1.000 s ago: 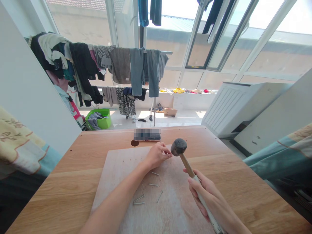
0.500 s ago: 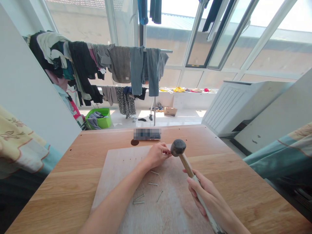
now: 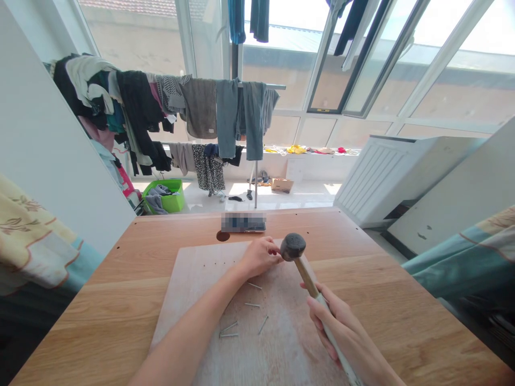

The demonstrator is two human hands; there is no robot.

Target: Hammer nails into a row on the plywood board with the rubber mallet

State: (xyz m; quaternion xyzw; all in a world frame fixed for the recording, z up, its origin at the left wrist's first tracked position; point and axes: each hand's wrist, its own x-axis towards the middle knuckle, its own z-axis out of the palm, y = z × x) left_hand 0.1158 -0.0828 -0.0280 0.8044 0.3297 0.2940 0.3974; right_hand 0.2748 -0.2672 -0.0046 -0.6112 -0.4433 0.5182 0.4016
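My right hand (image 3: 336, 316) is wrapped around the handle of a rubber mallet (image 3: 293, 247), which has a rounded black head and a wooden shaft, pale at the grip. The head is tilted up to the left, close beside the fingertips of my left hand (image 3: 261, 257). Those fingers are pinched together near the far edge of a pale wooden board (image 3: 193, 300); what they hold, if anything, is hidden. Several loose nails (image 3: 252, 305) lie on the board below my left wrist. A row of small dark dots (image 3: 215, 264) marks the board left of that hand.
The board rests on a wooden table (image 3: 374, 289). Beyond it, a partly blurred dark device (image 3: 243, 222) lies near a round hole (image 3: 222, 236). Farther off are a rack with clothes (image 3: 201, 110), a green basket (image 3: 174, 200) and a white cabinet (image 3: 386, 171); curtains (image 3: 475, 257) hang at both sides.
The mallet head and my right hand have shifted very slightly down and left in the picture. My left hand keeps its pinch at nearly the same spot; the nails lie as before.
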